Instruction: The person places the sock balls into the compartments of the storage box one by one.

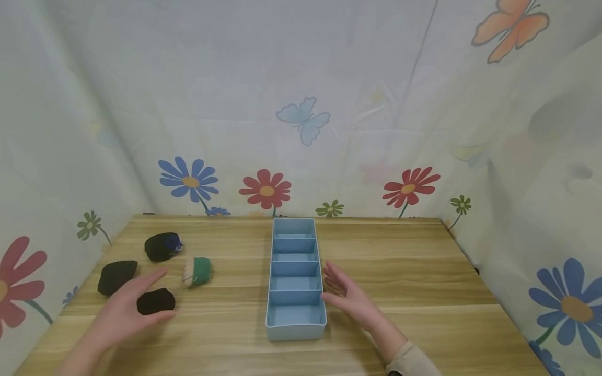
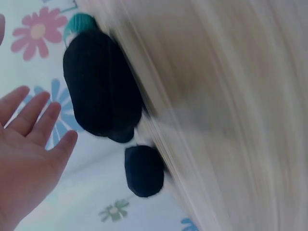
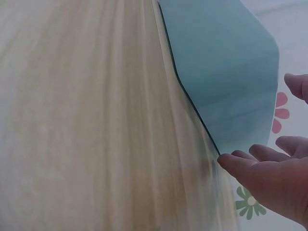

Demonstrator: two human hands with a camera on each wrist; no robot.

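My left hand (image 1: pixel 121 309) hovers at the left of the table, thumb and fingers spread to either side of a small black rolled-up cloth bundle (image 1: pixel 157 301). It looks like a balled sock. In the left wrist view, that hand's fingers (image 2: pixel 42 113) are parted, with a gap to the dark bundle (image 2: pixel 102 84). My right hand (image 1: pixel 351 303) is beside the right wall of a light-blue divided box (image 1: pixel 296 332), fingers loosely extended. In the right wrist view the fingertips (image 3: pixel 230 162) are right at the box's side wall (image 3: pixel 226 72).
Two more dark bundles lie farther left, one plain black (image 1: pixel 116 277) and one with a blue-purple patch (image 1: pixel 162 246). A green and pale bundle (image 1: pixel 201 271) sits between them and the box. The wooden table (image 1: pixel 400 250) ends at a flower-printed curtain (image 1: pixel 329 167).
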